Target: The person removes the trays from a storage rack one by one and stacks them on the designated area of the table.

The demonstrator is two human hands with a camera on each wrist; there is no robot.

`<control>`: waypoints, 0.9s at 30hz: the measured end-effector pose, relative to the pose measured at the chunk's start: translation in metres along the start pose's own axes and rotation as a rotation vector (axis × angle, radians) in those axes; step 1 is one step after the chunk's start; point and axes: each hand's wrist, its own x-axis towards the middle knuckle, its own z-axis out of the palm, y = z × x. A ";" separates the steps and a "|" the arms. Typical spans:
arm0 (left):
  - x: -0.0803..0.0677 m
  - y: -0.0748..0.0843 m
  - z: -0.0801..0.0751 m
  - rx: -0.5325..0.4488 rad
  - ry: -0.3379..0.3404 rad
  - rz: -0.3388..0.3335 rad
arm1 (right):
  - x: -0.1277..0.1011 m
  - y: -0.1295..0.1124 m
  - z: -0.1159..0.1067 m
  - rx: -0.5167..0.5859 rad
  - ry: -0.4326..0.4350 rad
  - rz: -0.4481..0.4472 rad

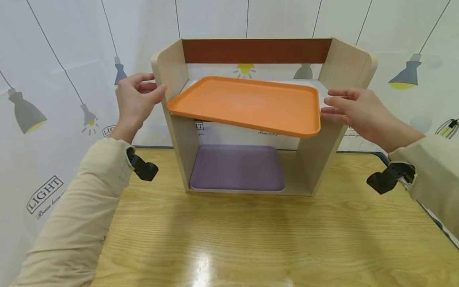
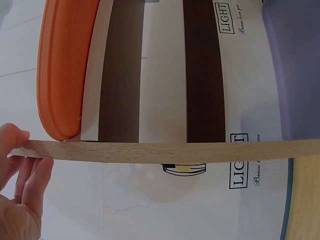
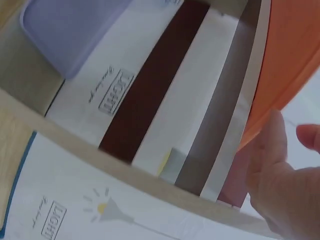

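Observation:
An orange tray (image 1: 247, 103) lies askew on the upper level of a small wooden shelf (image 1: 173, 67), its near right corner jutting past the front. With thumb and fingers on either side, my left hand (image 1: 136, 97) pinches the front edge of the shelf's left side panel (image 2: 150, 151), beside the tray's left end. At the tray's right end, my right hand (image 1: 356, 109) has its fingers extended. In the right wrist view a fingertip touches the orange rim and the thumb stands apart from it. A purple tray (image 1: 238, 167) lies flat on the lower level.
The shelf stands near the back of a wooden table (image 1: 229, 231). Behind it hangs a white cloth (image 1: 86, 32) printed with lamps and lettering. A brown board (image 1: 256, 51) spans the shelf's back at the top. Small black devices (image 1: 143, 167) are strapped at both wrists.

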 end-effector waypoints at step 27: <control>-0.002 0.000 0.005 -0.010 -0.019 0.022 | 0.029 -0.009 -0.001 -0.343 0.035 0.048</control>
